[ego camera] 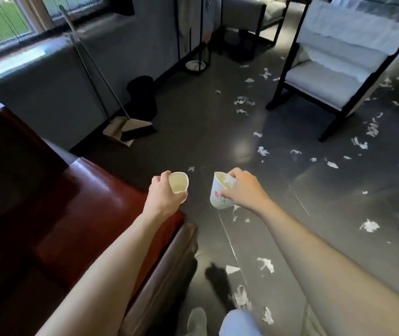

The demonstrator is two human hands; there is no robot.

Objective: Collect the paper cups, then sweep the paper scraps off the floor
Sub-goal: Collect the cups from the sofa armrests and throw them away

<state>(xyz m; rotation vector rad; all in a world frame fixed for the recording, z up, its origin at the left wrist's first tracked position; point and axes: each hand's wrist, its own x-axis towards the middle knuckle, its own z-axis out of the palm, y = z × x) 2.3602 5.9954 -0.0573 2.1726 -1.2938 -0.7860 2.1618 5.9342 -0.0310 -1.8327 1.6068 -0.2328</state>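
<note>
I have a paper cup [178,185] gripped in my left hand [162,194], another cup [220,194] pinched by my right hand [242,187]; scraps [369,225] from twelve to five o'clock remain unswept, broom [138,128] untouched at eleven.

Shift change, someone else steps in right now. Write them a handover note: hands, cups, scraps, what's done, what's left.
Left hand grips a paper cup. Right hand grips a flower-printed paper cup, apparently with crumpled paper inside.
Paper scraps lie scattered over the dark floor, many near the white armchair.
Broom and dustpan stand at the wall, beside a black bin.
Done: two cups in hand.
Left: drop off the cups, then sweep all scraps.
</note>
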